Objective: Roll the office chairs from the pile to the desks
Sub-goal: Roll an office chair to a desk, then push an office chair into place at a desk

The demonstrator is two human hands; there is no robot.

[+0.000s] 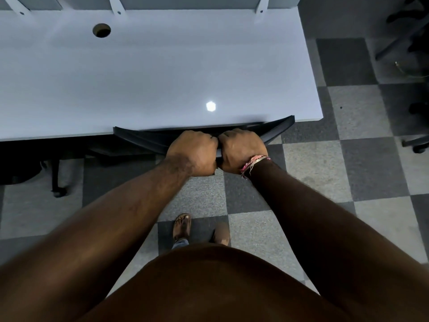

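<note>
A black office chair stands tucked under the white desk; only the curved top edge of its backrest shows past the desk's front edge. My left hand and my right hand grip that top edge side by side, knuckles touching, fingers curled over it. The seat is hidden beneath the desk. One chair leg with a caster shows at the lower left.
The desk has a round cable hole at the back left and a partition behind. More black chair bases stand at the right on the checkered grey carpet tiles. My feet are just behind the chair.
</note>
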